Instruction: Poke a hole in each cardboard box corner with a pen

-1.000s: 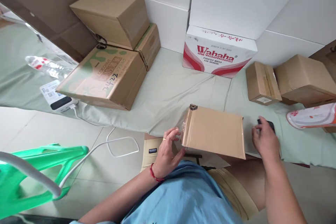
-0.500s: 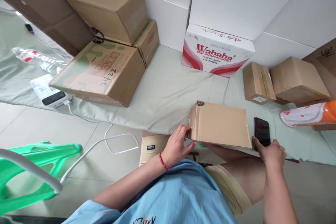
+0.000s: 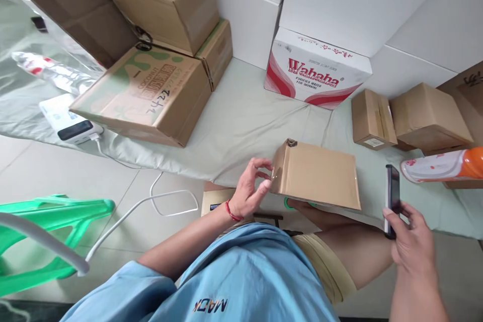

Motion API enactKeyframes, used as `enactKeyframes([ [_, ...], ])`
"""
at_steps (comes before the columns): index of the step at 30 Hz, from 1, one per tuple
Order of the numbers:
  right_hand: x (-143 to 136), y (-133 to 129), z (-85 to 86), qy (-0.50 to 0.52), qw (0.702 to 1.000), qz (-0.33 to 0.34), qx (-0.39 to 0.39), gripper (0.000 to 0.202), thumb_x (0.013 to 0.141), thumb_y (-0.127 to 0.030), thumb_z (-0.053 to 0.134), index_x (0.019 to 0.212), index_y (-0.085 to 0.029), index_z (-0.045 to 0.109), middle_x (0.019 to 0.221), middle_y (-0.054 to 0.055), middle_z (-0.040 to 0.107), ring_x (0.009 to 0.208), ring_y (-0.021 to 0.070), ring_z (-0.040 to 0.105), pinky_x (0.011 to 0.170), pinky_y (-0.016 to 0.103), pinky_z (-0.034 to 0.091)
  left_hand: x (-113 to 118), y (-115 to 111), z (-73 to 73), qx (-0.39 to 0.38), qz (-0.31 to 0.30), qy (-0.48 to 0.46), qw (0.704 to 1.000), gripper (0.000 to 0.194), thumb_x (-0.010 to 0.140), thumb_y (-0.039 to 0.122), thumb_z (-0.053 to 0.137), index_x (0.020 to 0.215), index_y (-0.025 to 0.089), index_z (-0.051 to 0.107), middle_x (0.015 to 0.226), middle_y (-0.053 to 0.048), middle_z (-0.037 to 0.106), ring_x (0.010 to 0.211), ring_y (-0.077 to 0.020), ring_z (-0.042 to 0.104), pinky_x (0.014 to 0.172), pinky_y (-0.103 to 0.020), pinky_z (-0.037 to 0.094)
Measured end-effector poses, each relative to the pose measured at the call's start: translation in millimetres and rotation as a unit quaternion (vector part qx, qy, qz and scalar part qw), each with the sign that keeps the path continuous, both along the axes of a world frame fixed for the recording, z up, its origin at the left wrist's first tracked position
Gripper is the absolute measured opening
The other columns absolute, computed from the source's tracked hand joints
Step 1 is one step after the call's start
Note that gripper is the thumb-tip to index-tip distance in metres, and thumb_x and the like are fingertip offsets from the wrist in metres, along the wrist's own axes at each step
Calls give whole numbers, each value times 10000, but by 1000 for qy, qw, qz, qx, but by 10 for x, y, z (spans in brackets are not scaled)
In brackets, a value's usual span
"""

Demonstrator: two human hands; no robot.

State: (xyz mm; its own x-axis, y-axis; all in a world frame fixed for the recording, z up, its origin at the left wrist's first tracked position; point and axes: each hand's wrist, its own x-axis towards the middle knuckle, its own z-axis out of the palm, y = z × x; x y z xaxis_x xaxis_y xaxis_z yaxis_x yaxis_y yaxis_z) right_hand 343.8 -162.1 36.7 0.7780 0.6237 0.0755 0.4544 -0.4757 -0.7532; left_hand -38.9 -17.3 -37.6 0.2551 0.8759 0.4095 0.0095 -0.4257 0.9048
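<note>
In front of me, at the edge of the cloth-covered table, lies a closed brown cardboard box [image 3: 320,173] with a dark mark at its far left corner. My left hand [image 3: 253,186] is at the box's left end, fingers apart and slightly curled, thumb beside the box; whether a fingertip touches it I cannot tell. To the right of the box, my right hand [image 3: 413,234] grips a dark smartphone [image 3: 393,196] by its lower end, the phone tilted up on its edge.
A Wahaba-style white and red water carton [image 3: 317,73] stands by the wall. Stacked boxes [image 3: 151,90] are at left, near a white power bank [image 3: 70,118] with a cable. Small boxes [image 3: 373,118] and an orange-capped bottle [image 3: 437,165] sit at right. A green stool [image 3: 56,206] stands lower left.
My right hand has lifted the phone off the table and turned it on edge, moving right, away from the box. My left hand's fingers have loosened from the box's near left corner.
</note>
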Motion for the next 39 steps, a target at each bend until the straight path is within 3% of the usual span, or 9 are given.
enactKeyframes([
  [3,-565,158,265,138,986,50,82,749,669,-579,903,1294,-259,642,1101,59,699,692,169,587,515,283,435,24,166,-126,-30,57,16,998,439,1143,572,403,1358,216,542,1273,-152,630,1150,-254,677,853,-389,650],
  [5,-967,316,410,133,981,134,36,736,732,-543,892,1352,-263,613,1030,54,699,710,194,610,545,302,476,48,259,-208,-51,89,40,994,386,1152,536,407,1283,203,553,1203,-136,656,1065,-235,696,821,-373,630],
  [8,-1499,592,501,-9,978,208,34,725,735,-552,864,1340,-254,599,1152,89,667,897,258,665,738,407,590,89,321,-275,-64,115,81,988,344,1152,510,417,1154,203,575,1026,-85,693,842,-195,686,751,-350,583],
  [10,-1757,750,476,-98,966,233,47,694,747,-554,831,1320,-249,585,1207,104,626,1048,302,662,883,476,604,112,308,-277,-57,121,108,985,323,1142,492,440,1087,212,590,955,-65,702,804,-193,673,759,-349,560],
  [13,-1982,872,375,-146,958,242,53,680,789,-551,785,1344,-248,536,1228,117,584,1136,332,640,932,507,597,130,252,-258,-35,121,146,981,293,1115,465,481,1010,224,608,900,-52,703,800,-196,664,766,-337,536],
  [18,-2085,856,261,-158,961,224,44,726,790,-538,802,1377,-246,491,1264,140,563,1146,361,629,898,519,598,152,204,-271,3,112,189,976,233,1087,358,483,941,233,615,872,-54,698,783,-199,649,746,-324,509],
  [27,-2139,855,267,-167,960,224,31,709,820,-549,783,1383,-235,489,1279,162,569,1106,378,646,817,514,598,183,197,-330,49,106,234,965,151,952,137,500,930,239,609,851,-49,688,785,-214,662,718,-316,495],
  [39,-2151,869,260,-175,956,231,42,702,829,-516,773,1401,-222,491,1295,159,576,1122,357,651,857,514,611,133,130,-358,59,101,268,956,187,910,88,502,932,232,619,845,-48,689,778,-210,656,711,-305,469],
])
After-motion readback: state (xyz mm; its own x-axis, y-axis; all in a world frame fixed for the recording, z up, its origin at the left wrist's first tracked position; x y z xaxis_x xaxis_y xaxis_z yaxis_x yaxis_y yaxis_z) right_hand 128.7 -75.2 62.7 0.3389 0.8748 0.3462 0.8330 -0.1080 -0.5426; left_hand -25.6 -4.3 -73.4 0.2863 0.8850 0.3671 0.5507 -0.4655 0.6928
